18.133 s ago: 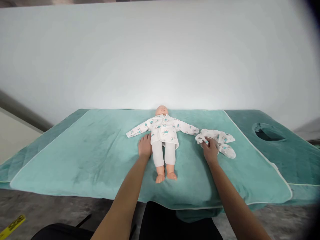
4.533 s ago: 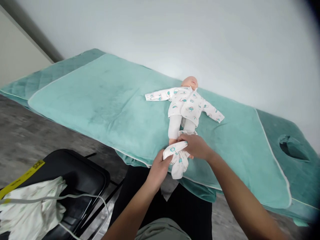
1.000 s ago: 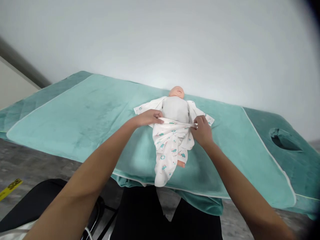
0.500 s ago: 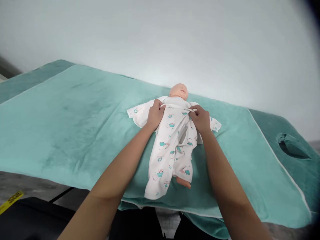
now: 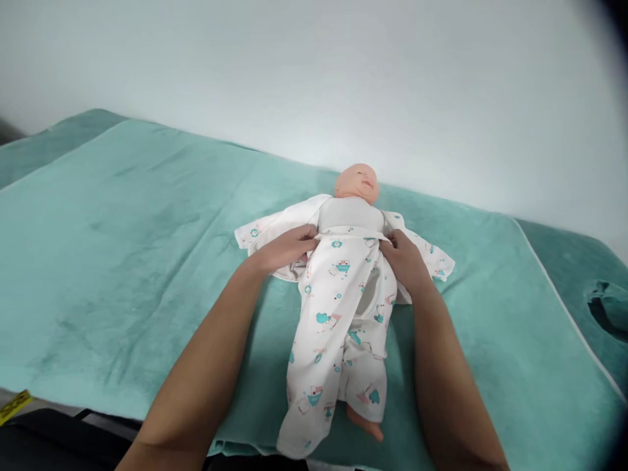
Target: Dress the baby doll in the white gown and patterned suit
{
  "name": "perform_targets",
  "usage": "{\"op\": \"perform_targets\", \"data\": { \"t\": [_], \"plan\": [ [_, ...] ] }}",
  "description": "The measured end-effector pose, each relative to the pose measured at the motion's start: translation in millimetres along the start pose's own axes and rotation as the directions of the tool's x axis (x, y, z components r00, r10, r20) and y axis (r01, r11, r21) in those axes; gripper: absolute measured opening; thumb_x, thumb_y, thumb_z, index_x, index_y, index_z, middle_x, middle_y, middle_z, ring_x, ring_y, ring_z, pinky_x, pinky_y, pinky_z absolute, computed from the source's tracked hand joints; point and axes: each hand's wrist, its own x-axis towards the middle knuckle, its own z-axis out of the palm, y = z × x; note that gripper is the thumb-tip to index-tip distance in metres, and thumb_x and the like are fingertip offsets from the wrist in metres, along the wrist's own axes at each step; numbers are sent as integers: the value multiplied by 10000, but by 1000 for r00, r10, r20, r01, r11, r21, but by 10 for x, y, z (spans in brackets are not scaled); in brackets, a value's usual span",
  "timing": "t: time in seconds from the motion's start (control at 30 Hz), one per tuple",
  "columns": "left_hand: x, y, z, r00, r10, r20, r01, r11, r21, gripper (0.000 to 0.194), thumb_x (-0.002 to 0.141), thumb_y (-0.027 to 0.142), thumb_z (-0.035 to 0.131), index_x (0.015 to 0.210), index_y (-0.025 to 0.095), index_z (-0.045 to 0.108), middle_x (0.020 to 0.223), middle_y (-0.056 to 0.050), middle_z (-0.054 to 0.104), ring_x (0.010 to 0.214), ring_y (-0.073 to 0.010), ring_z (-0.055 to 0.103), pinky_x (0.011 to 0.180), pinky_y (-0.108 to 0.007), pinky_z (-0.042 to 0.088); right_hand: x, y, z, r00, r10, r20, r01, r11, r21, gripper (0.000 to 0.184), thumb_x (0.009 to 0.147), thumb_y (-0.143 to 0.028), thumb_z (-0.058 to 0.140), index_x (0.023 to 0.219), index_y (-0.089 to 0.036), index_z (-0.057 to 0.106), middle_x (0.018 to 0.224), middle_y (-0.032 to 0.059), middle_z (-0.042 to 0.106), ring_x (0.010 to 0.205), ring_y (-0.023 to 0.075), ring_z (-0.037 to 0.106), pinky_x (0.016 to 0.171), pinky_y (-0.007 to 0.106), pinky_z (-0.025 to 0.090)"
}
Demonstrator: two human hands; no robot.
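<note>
A baby doll (image 5: 356, 182) lies on its back, head away from me. White printed pants (image 5: 338, 268) cover its legs, and their waistband crosses the belly. One foot shows past the right pant leg; the left leg's end hides the other. My left hand (image 5: 294, 247) is closed at the left end of the waistband, fingertips partly tucked at the edge. At the opposite end my right hand (image 5: 403, 256) pinches the band. The doll's white printed jacket (image 5: 289, 219) lies spread open beneath both hands, its sleeves out to the sides, the grey-white chest bare between its flaps.
A teal cover (image 5: 147, 248) with pale edging lies over the padded table. A hole (image 5: 611, 311) with a dark rim is at the table's right end. Behind stands a pale wall (image 5: 314, 78). A black object with a yellow tag (image 5: 14, 405) sits at the lower left.
The view has come closer to the doll. My left hand has turned more sideways at the waistband, and both hands now sit at its outer ends. The waistband looks flatter across the belly.
</note>
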Motion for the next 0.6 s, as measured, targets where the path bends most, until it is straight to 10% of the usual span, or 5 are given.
{"op": "perform_targets", "data": {
  "t": [0.27, 0.6],
  "plan": [
    [129, -213, 281, 940, -11, -342, -60, 979, -197, 161, 732, 232, 572, 891, 232, 545, 667, 52, 469, 542, -102, 406, 481, -219, 291, -89, 149, 12, 964, -105, 245, -53, 826, 561, 338, 742, -287, 659, 1005, -271, 448, 991, 2, 643, 832, 184, 608, 682, 289, 513],
    [72, -154, 415, 963, 9, -268, -128, 893, -431, 358, 728, 326, 689, 1012, 262, 482, 656, 62, 516, 498, -114, 467, 475, -233, 359, -61, 72, 130, 990, -87, 110, 8, 817, 576, 373, 723, -408, 692, 928, -271, 411, 1013, 25, 666, 907, 219, 640, 749, 355, 538]
  ]
}}
